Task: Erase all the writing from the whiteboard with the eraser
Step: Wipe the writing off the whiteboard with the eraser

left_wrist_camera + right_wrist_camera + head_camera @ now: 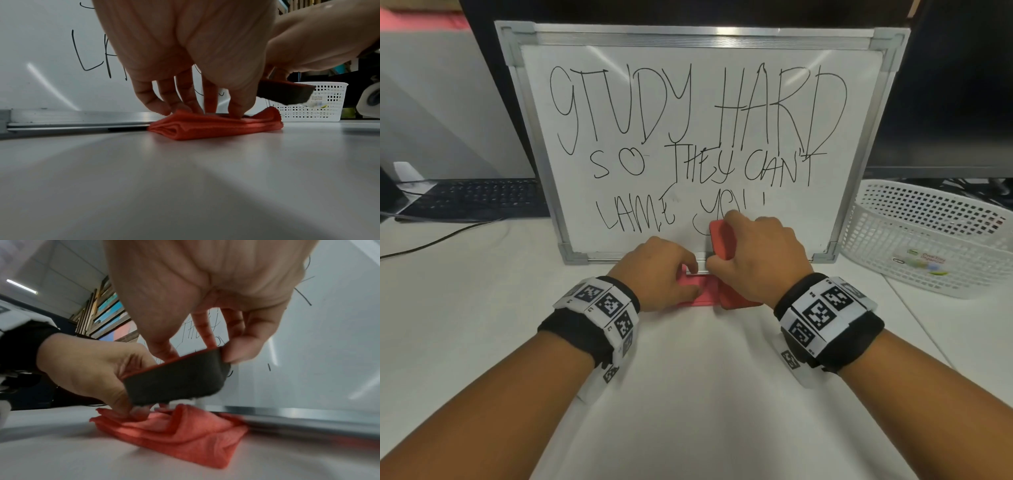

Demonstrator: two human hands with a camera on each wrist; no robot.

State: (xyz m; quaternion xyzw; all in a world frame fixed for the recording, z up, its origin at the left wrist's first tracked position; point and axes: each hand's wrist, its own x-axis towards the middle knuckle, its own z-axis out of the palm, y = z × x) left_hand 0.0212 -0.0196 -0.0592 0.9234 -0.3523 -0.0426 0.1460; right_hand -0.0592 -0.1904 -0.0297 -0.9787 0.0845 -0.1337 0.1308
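Observation:
The whiteboard (808, 212) leans upright against a monitor, covered in black handwriting. My right hand (753, 250) grips the eraser (722, 240), red on top with a dark felt pad (174, 382), lifted just above the table in front of the board's lower edge. The eraser (285, 92) hangs clear of the cloth. My left hand (664, 270) presses its fingertips (236, 112) down on a folded red cloth (205, 128) lying on the table against the board's bottom frame (82, 120). The cloth (180, 433) sits directly under the eraser.
A white perforated basket (928, 236) stands right of the board. A black keyboard (472, 198) and cables lie at the left. The white table (688, 394) stretches toward me.

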